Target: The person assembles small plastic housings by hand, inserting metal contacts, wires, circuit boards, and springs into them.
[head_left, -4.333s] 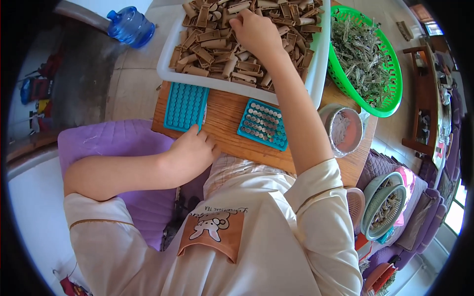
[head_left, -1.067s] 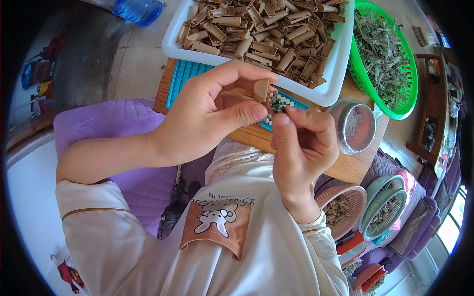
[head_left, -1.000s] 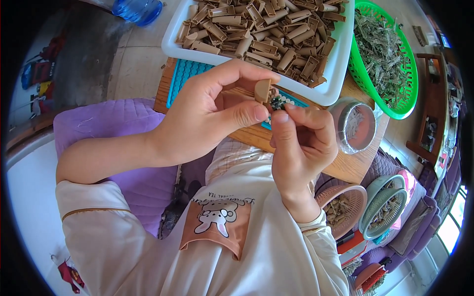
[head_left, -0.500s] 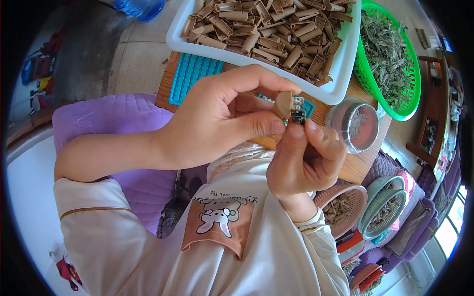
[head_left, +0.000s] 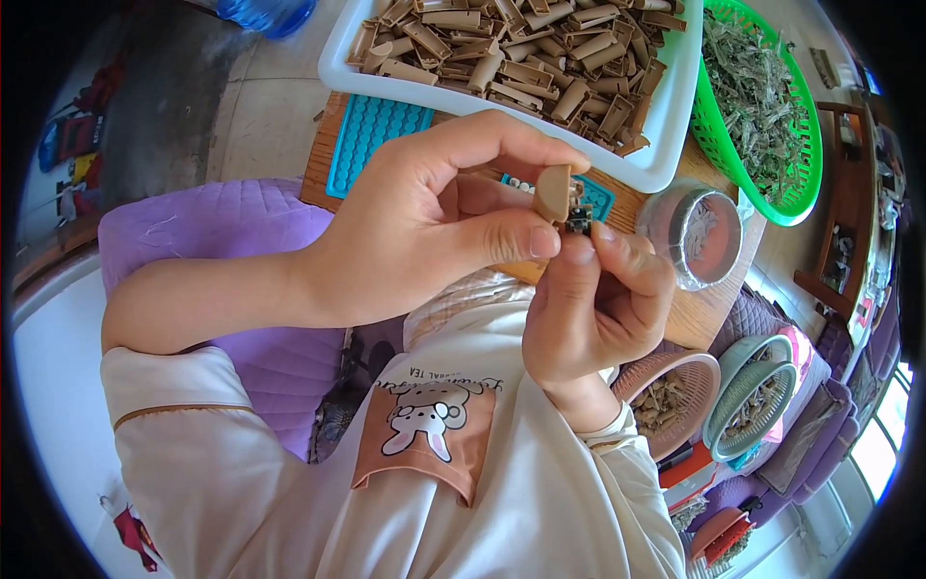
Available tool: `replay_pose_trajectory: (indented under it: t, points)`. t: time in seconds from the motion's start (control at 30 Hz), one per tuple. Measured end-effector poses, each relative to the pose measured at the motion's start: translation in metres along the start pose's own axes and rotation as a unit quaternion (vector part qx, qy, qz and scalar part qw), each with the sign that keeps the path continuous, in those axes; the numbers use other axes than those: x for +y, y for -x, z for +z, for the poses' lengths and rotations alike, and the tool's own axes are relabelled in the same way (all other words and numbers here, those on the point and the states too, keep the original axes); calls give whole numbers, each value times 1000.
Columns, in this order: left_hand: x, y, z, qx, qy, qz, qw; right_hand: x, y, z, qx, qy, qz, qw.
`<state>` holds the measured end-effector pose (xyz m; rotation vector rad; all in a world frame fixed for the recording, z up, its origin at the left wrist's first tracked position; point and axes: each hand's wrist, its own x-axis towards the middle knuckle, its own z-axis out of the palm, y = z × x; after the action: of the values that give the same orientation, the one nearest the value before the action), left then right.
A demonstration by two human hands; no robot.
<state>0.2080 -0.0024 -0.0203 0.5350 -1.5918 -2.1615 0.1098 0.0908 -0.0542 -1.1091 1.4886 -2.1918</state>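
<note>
Head view: tan casing (head_left: pixel 553 194) (half-round end), dark part (head_left: pixel 579 221). Arched left hand (head_left: pixel 415 212) pinches the casing; curled right hand (head_left: pixel 596 318), the part.

Looks like home: purple quilted seat (head_left: pixel 227 232), wooden table (head_left: pixel 701 311), tiled floor (head_left: pixel 265 111).

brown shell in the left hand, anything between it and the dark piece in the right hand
Nothing visible: the brown shell, in the left hand, and the dark piece, in the right hand, appear side by side; whether they touch is unclear.
</note>
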Motion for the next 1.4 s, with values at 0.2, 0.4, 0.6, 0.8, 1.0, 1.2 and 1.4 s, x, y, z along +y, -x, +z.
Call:
replay_pose_trajectory:
  t: [0.2,0.4,0.6,0.8,1.0,1.2,1.4]
  points:
    - [1,-1,-1,0,11,-2,1000,-2,0,-2,-20,26,31,999]
    - [5,-6,-6,28,-58,-30,997,3,-10,1,-101,115,-27,988]
    - [3,-7,-4,32,-36,-45,998,13,2,0,-97,103,24,990]
    - [3,-4,2,101,-32,-57,993,8,10,18,-4,-155,213,965]
    - [3,-3,2,111,-18,-64,992,7,6,19,25,-158,185,970]
    - [5,-4,0,106,28,-78,991,12,8,22,2,-203,240,949]
    - [0,-7,-7,128,222,-137,957,15,-4,14,-80,-157,237,955]
